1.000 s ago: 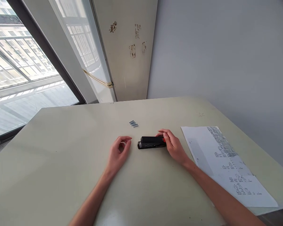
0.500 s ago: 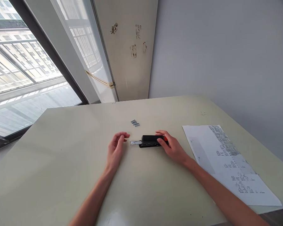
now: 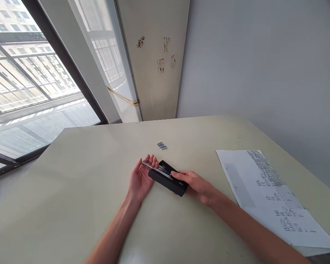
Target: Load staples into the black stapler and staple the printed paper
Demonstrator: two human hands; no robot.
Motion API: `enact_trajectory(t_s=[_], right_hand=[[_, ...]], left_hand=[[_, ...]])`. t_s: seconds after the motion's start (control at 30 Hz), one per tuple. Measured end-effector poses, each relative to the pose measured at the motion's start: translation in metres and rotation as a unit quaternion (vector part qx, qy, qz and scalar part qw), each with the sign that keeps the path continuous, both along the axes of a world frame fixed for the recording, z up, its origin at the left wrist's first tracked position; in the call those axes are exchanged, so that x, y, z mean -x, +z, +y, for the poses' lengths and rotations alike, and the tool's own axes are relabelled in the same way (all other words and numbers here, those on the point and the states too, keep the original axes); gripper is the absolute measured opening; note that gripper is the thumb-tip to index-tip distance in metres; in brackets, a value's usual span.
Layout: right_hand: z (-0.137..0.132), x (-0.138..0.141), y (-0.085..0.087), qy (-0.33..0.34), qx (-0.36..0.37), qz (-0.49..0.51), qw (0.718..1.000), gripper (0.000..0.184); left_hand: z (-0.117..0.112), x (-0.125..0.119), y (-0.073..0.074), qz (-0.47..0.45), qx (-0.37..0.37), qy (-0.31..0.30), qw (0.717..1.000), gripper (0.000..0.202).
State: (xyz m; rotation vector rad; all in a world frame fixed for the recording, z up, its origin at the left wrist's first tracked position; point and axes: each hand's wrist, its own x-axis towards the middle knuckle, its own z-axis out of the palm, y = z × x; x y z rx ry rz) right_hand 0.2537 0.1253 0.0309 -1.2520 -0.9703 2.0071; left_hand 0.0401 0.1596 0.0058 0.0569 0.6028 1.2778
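A black stapler (image 3: 167,180) is tipped on its side above the table, its metal staple tray sticking out at the left end. My right hand (image 3: 194,185) grips its right end, thumb on top and the other fingers mostly hidden beneath. Palm up, my left hand (image 3: 143,179) lies under the protruding tray, fingers spread and slightly curled. Whether the left palm touches the tray I cannot tell. Just beyond the hands, several short strips of staples (image 3: 162,146) lie on the table (image 3: 99,190).
On the right lies a white printed sheet of paper (image 3: 244,183), partly beneath my right forearm. A grey wall (image 3: 253,66) and a white fridge (image 3: 156,95) stand behind the table. A window (image 3: 30,73) is at the left.
My right hand has turned the stapler over onto its side and tilted it. My left hand has rolled palm up and opened beneath the tray end. The view has shifted slightly.
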Motion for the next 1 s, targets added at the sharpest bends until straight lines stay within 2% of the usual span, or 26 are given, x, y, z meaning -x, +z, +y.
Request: enact_trajectory(t_s=[0.07,0.13,0.27,0.33,0.4,0.47,0.53,0.6,0.67,0.73,0.8,0.87,0.9,0.93,1.0], right_hand=[[-0.001,0.011,0.001,0.007,0.06,0.077,0.995,0.036],[-0.002,0.02,-0.001,0.001,0.088,0.116,0.989,0.034],[-0.008,0.026,-0.001,0.021,0.082,0.114,0.99,0.038],[-0.012,0.023,0.002,0.022,0.042,0.069,0.996,0.041],[-0.018,0.017,0.005,0.001,-0.038,-0.016,0.999,0.042],[-0.022,0.008,0.007,-0.031,-0.143,-0.117,0.982,0.041],[-0.025,-0.001,0.007,-0.048,-0.235,-0.201,0.95,0.04],[-0.026,-0.009,0.006,-0.057,-0.286,-0.264,0.919,0.039],[-0.026,-0.014,0.004,-0.069,-0.305,-0.303,0.9,0.037],[-0.025,-0.017,0.003,-0.083,-0.314,-0.324,0.889,0.037],[-0.024,-0.017,0.001,-0.087,-0.323,-0.34,0.879,0.036],[-0.022,-0.016,-0.002,-0.085,-0.334,-0.355,0.869,0.035],[-0.02,-0.015,-0.004,-0.084,-0.337,-0.358,0.867,0.034],[-0.018,-0.015,-0.006,-0.086,-0.339,-0.355,0.867,0.034],[-0.013,-0.015,-0.009,-0.095,-0.343,-0.343,0.869,0.034]], left_hand=[[-0.001,0.004,0.003,0.003,-0.002,0.012,1.0,0.028],[-0.001,0.007,0.004,0.033,-0.019,0.022,0.999,0.025],[0.002,0.012,0.003,0.154,-0.07,0.038,0.985,0.02],[0.004,0.014,0.001,0.197,-0.081,0.042,0.976,0.018],[0.003,0.015,-0.001,0.239,-0.09,0.054,0.965,0.017],[0.0,0.015,-0.001,0.296,-0.103,0.068,0.947,0.018],[-0.007,0.012,0.001,0.351,-0.121,0.072,0.926,0.021],[-0.015,0.007,0.002,0.461,-0.16,0.058,0.871,0.028],[-0.022,0.002,0.002,0.592,-0.209,0.032,0.778,0.036],[-0.026,-0.003,-0.002,0.676,-0.263,0.0,0.688,0.041],[-0.027,-0.007,-0.008,0.686,-0.319,-0.043,0.653,0.046],[-0.028,-0.008,-0.013,0.674,-0.352,-0.09,0.644,0.053],[-0.027,-0.009,-0.014,0.665,-0.353,-0.109,0.65,0.056],[-0.027,-0.009,-0.014,0.653,-0.343,-0.122,0.664,0.059],[-0.026,-0.008,-0.01,0.617,-0.306,-0.119,0.715,0.059]])
